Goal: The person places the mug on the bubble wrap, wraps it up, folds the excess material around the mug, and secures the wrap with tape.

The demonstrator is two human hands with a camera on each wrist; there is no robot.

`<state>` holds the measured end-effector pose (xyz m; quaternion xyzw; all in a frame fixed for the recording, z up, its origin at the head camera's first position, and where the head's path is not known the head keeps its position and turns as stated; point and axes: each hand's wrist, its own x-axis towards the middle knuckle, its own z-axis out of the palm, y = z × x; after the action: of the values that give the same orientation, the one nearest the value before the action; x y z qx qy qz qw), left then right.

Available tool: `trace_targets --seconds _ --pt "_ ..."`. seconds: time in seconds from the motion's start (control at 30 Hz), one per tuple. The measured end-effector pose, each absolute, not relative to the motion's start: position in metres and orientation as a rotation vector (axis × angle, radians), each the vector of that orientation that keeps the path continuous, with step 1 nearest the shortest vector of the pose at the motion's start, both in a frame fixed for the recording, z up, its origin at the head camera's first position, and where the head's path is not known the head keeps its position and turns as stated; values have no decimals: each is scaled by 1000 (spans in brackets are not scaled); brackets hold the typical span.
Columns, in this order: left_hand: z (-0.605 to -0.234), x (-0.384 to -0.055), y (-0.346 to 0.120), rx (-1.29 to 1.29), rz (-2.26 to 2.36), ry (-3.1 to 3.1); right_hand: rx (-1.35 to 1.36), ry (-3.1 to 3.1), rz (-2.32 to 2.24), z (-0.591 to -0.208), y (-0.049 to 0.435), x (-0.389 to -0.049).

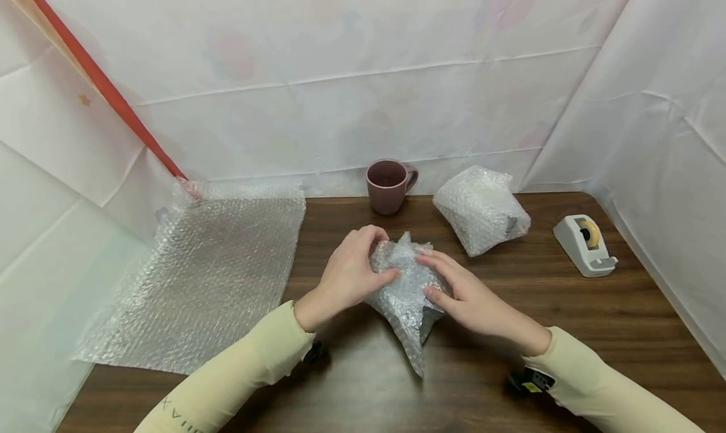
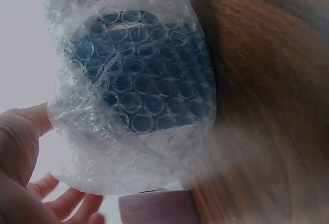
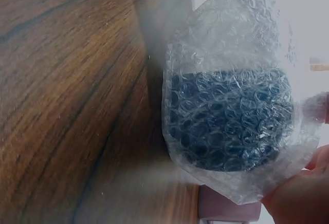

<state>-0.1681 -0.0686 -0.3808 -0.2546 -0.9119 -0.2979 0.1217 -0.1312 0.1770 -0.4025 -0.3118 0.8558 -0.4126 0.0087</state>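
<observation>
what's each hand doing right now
Left hand: fingers curled round the bubble-wrapped bundle, gripping it.
Right hand: straight fingers pressing on the same bundle.

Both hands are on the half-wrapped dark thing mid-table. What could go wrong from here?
1. The loose tail of the clear bubble-wrap bundle around a dark object is untaped; it may unfold if the left hand or right hand lets go.
2. The white tape dispenser sits far right, so fetching it frees one hand.
</observation>
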Motion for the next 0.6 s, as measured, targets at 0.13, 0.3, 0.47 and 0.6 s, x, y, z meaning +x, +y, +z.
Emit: trace_targets --seconds 0.13,0.3,0.47,0.6 --pt "-381 -166 -70 -967 -663 -2420 -951 2654 -1296 -401 178 -132" --pt "-381 -154 -73 -1295 -387 -2270 -975 2656 -1298 -402 178 -133" --pt "-390 -149 -78 -1449 -380 -2376 -946 2573 -1387 -403 179 -134" --pt "-394 -152 -80 -1615 -415 -2416 -906 2446 -1499 -402 181 -136"
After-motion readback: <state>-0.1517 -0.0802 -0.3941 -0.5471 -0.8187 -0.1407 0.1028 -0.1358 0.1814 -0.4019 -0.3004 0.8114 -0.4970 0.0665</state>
